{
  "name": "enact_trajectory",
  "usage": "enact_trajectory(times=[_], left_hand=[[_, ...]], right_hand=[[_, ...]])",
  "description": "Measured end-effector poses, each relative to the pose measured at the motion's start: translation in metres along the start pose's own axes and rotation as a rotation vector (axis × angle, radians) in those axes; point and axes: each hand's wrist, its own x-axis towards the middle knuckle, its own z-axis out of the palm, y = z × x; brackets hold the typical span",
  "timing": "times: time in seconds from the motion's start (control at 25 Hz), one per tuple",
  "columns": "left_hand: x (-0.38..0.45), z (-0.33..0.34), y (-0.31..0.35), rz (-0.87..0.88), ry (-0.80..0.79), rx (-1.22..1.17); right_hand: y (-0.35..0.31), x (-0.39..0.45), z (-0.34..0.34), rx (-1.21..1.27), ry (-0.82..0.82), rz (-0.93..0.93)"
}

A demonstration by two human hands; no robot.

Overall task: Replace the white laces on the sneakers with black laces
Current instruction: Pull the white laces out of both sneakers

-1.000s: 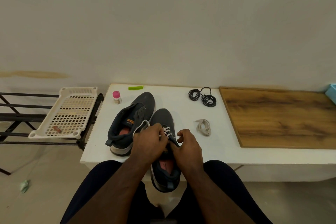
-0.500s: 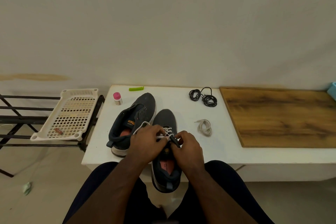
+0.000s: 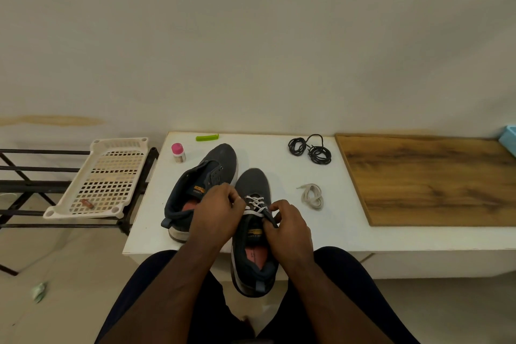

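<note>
the near sneaker (image 3: 252,234) is held half over the desk (image 3: 282,165) edge; its white lace (image 3: 255,204) is pinched by the left hand (image 3: 216,215), pulled in lower than a second ago, so more has been worked loose. the tongue is gripped by the right hand (image 3: 289,227). beyond, the unlaced sneaker (image 3: 206,176), removed lace (image 3: 312,196) and black laces (image 3: 310,149) lie unchanged.

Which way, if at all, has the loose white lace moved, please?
No: the loose lace stays put, same gap from the board.
</note>
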Motion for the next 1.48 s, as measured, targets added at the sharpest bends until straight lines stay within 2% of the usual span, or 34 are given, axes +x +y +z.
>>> enact_trajectory(times=[0.12, 0.2, 0.32, 0.4, 0.52, 0.64, 0.72, 0.76, 0.88, 1.12, 1.24, 1.4, 1.48], left_hand=[[-0.001, -0.003, -0.006, 0.065, -0.029, -0.003], [-0.005, 0.004, -0.005, 0.132, -0.097, 0.087], [-0.008, 0.012, 0.005, 0.143, -0.124, 0.155], [-0.008, 0.01, 0.008, 0.124, -0.104, 0.109], [-0.002, -0.006, 0.003, -0.027, 0.01, 0.007], [0.001, -0.016, -0.001, -0.047, 0.138, 0.073], [-0.004, -0.014, 0.004, 0.0, 0.07, -0.022], [-0.009, -0.009, 0.006, -0.006, -0.013, -0.058], [-0.017, 0.003, 0.005, -0.046, -0.217, 0.047], [-0.009, 0.001, 0.005, -0.085, -0.245, 0.11], [-0.008, 0.0, 0.005, -0.095, -0.249, 0.109], [-0.007, -0.002, 0.003, -0.109, -0.246, 0.079], [-0.007, -0.002, 0.003, -0.097, -0.257, 0.086]], right_hand=[[0.0, 0.001, 0.001, 0.02, 0.001, 0.018], [0.0, 0.001, 0.002, 0.026, 0.007, 0.004], [0.001, 0.001, 0.001, 0.008, 0.01, -0.022], [0.001, 0.001, 0.0, 0.019, 0.017, -0.009], [0.002, 0.002, -0.001, 0.025, 0.016, 0.021], [0.003, 0.001, -0.003, 0.052, -0.014, 0.008], [0.001, 0.003, -0.004, 0.142, 0.026, -0.058], [0.001, 0.006, -0.003, 0.189, 0.071, -0.112], [0.003, 0.014, 0.001, 0.192, 0.094, -0.229], [-0.001, 0.015, 0.009, -0.001, -0.04, -0.269], [-0.006, 0.013, 0.015, -0.014, 0.0, -0.26], [-0.003, 0.015, 0.009, 0.183, 0.149, -0.039], [0.001, 0.017, 0.006, 0.173, 0.118, -0.146]])
